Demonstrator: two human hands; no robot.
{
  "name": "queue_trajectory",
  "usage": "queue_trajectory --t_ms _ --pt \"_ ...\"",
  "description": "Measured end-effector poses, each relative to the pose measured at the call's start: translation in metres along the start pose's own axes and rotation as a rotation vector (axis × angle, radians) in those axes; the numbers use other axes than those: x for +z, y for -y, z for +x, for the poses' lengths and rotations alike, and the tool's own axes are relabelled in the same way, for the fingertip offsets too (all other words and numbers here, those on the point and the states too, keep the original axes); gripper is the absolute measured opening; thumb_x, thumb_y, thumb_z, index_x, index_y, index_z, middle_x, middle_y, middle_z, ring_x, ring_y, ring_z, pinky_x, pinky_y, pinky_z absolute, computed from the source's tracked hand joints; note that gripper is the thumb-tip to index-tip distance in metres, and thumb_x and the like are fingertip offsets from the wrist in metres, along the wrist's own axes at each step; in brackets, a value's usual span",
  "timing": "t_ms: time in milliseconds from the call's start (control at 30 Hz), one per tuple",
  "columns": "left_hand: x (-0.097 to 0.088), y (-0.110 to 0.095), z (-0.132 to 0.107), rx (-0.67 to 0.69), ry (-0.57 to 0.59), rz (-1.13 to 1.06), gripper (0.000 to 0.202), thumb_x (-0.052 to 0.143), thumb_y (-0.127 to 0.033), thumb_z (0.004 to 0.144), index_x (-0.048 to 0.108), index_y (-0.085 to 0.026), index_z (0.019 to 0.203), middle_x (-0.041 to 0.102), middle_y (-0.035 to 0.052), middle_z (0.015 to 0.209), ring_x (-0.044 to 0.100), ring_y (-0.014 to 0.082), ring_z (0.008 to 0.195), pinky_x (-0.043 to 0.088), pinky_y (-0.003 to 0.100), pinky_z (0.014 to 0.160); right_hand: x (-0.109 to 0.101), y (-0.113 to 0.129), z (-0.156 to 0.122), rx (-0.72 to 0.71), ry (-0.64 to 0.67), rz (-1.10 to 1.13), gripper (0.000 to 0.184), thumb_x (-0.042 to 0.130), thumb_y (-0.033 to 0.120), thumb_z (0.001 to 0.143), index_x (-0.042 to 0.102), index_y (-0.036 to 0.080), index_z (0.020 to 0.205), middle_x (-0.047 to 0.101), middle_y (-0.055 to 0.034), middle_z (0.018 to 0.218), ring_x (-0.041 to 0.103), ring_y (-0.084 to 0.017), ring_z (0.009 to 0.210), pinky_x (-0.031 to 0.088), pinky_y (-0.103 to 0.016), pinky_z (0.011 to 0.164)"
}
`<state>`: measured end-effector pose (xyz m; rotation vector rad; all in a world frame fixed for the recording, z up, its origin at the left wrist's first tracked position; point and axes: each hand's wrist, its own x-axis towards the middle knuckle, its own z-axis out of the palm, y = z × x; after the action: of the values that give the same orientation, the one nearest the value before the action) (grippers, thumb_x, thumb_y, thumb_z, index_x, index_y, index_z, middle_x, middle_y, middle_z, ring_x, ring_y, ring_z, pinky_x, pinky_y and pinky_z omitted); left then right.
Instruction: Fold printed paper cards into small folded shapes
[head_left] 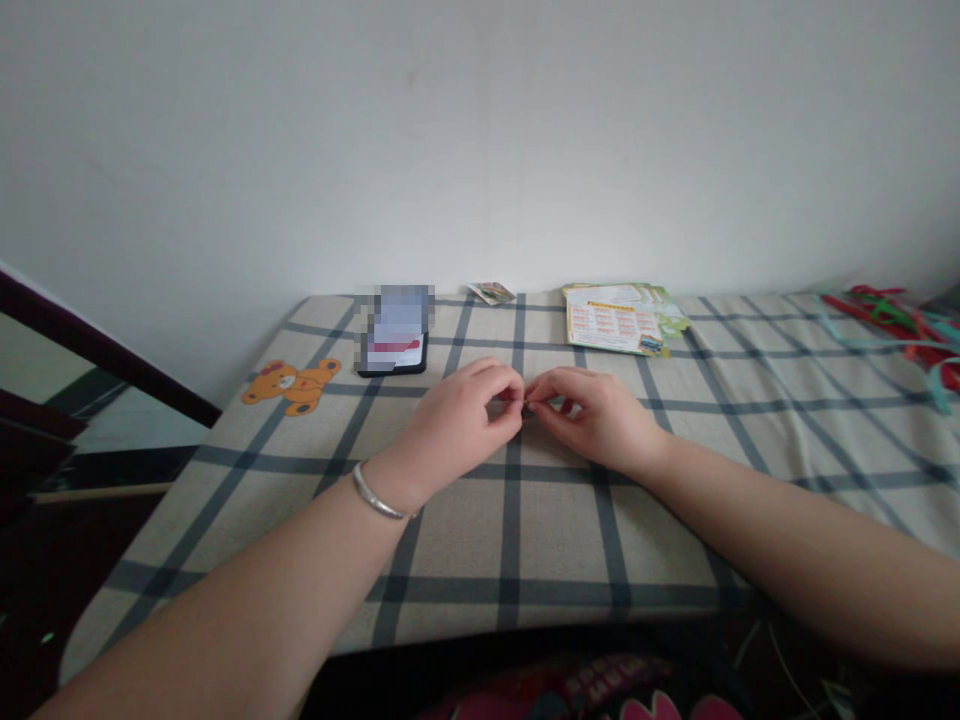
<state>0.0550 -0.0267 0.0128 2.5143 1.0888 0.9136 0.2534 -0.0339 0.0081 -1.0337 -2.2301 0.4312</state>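
Note:
My left hand (461,415) and my right hand (592,415) meet at the middle of the checked tablecloth (517,530). Both have their fingers curled into a pinch, fingertips almost touching each other. Between the fingertips sits something very small and dark that I cannot make out. A silver bangle (375,495) circles my left wrist. Both forearms rest low over the table's front part.
A phone (394,335) lies behind my left hand, with a bear print (292,383) to its left. Printed sheets (619,318) and a small card (492,292) lie by the wall. Red and teal ribbons (904,325) lie at the far right.

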Motion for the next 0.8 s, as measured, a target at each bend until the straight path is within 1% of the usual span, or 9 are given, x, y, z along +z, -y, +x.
queue_trajectory --t_ms 167,333,433,500,633,800 --pt "0.000 0.005 0.001 -0.046 -0.009 -0.035 0.009 0.051 -0.010 0.080 0.052 -0.018 0.079 0.054 0.0002 0.082 0.052 0.0143 0.078 0.043 0.028 0.072 0.000 -0.004 0.001 0.032 -0.029 0.033 0.008 0.055 0.016 0.081 0.062 0.019 0.084 0.070 -0.0021 0.092 0.063 -0.013 0.077 0.046 -0.024 0.065" --pt "0.002 0.009 0.002 -0.098 -0.009 -0.054 0.009 0.048 -0.013 0.085 0.051 -0.018 0.078 0.054 -0.0003 0.080 0.052 0.0135 0.075 0.041 0.027 0.067 -0.001 -0.005 0.002 0.077 -0.001 0.013 0.012 0.055 0.014 0.080 0.062 0.019 0.087 0.068 -0.0020 0.090 0.062 -0.013 0.077 0.047 -0.025 0.065" --pt "0.003 0.010 0.002 -0.110 -0.004 -0.057 0.010 0.049 -0.021 0.090 0.053 -0.019 0.081 0.056 -0.0004 0.081 0.053 0.0137 0.075 0.040 0.027 0.065 0.000 -0.004 0.002 0.101 0.009 0.013 0.011 0.054 0.021 0.085 0.063 0.020 0.091 0.069 -0.0022 0.090 0.062 -0.014 0.077 0.047 -0.025 0.065" --pt "0.004 0.011 0.002 -0.120 -0.004 -0.046 0.009 0.051 -0.023 0.090 0.054 -0.019 0.082 0.057 -0.0006 0.081 0.053 0.0138 0.075 0.039 0.027 0.064 0.000 -0.005 0.002 0.106 0.007 0.030 0.012 0.054 0.027 0.088 0.064 0.021 0.092 0.069 -0.0018 0.088 0.062 -0.014 0.076 0.047 -0.025 0.064" --pt "0.005 0.011 0.001 -0.140 -0.013 -0.029 0.004 0.054 -0.019 0.087 0.054 -0.019 0.083 0.057 -0.0004 0.084 0.054 0.0136 0.075 0.040 0.027 0.065 0.002 -0.007 0.001 0.113 -0.008 0.029 0.010 0.055 0.027 0.088 0.064 0.021 0.090 0.069 -0.0015 0.088 0.062 -0.014 0.076 0.046 -0.025 0.063" --pt "0.005 0.010 0.001 -0.128 -0.020 -0.042 0.005 0.053 -0.015 0.085 0.052 -0.019 0.082 0.054 0.0001 0.086 0.054 0.0132 0.076 0.043 0.027 0.069 0.001 -0.006 0.002 0.137 0.001 0.009 0.011 0.054 0.025 0.086 0.064 0.020 0.091 0.069 -0.0016 0.086 0.062 -0.014 0.075 0.046 -0.025 0.062"
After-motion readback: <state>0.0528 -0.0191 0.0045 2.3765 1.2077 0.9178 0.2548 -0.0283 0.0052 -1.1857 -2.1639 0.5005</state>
